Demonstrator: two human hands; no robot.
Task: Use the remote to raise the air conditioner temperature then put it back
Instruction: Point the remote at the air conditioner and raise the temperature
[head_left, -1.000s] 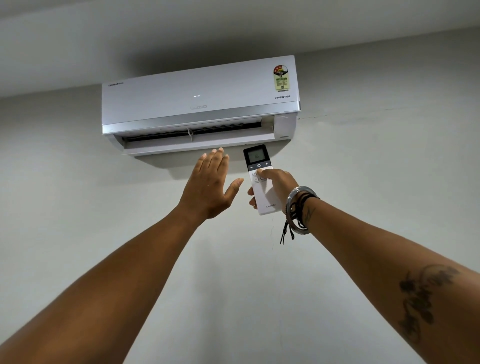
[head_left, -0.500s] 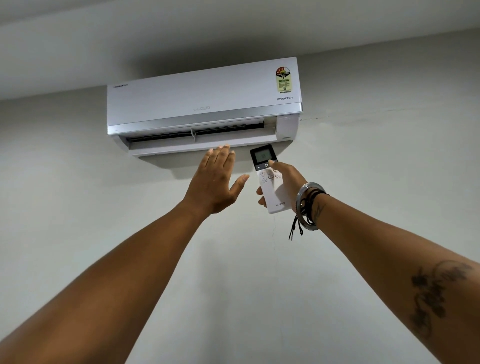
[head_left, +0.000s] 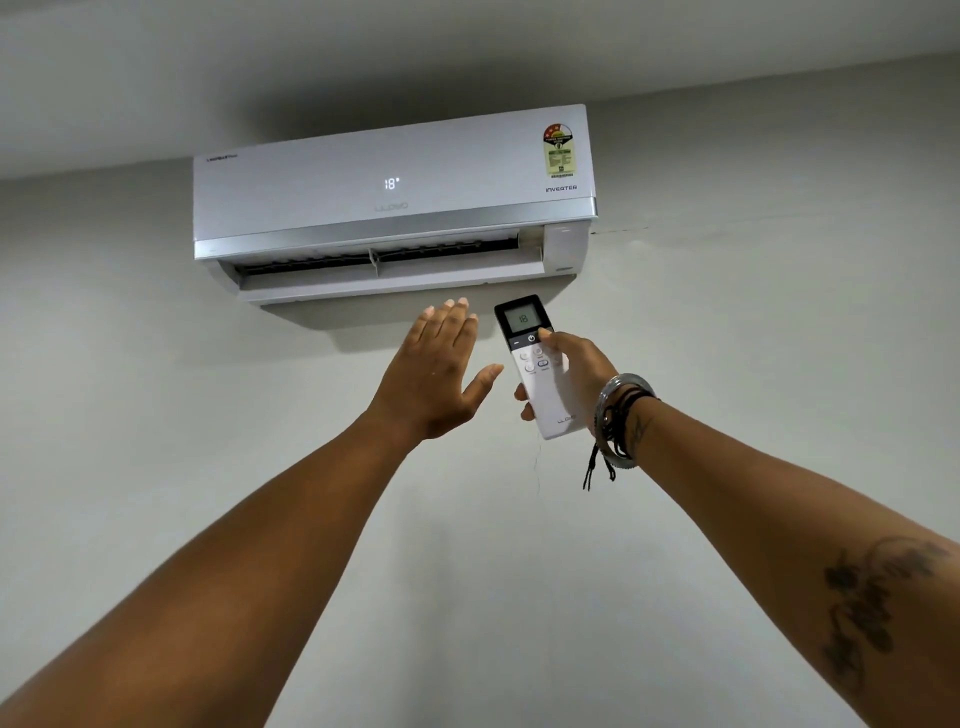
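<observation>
A white split air conditioner (head_left: 363, 176) hangs high on the wall, its louvre open and its front panel showing 18. My right hand (head_left: 579, 371) grips a white remote (head_left: 545, 389) just below the unit's right end, pointed up at it. The remote's small screen reads 18, and my thumb rests on the dark button strip at its right side, under the screen. My left hand (head_left: 434, 376) is raised flat beside the remote, fingers together and thumb out, holding nothing, just under the louvre.
A plain grey wall (head_left: 753, 364) fills the view, meeting the ceiling (head_left: 311, 62) above the unit. A faint crack runs down the wall under the remote. Bangles and black cords circle my right wrist (head_left: 621, 415).
My thumb has slid up from the lower white buttons to the dark strip under the screen. The unit's front display has lit up with 18. Both hands rose slightly toward the unit.
</observation>
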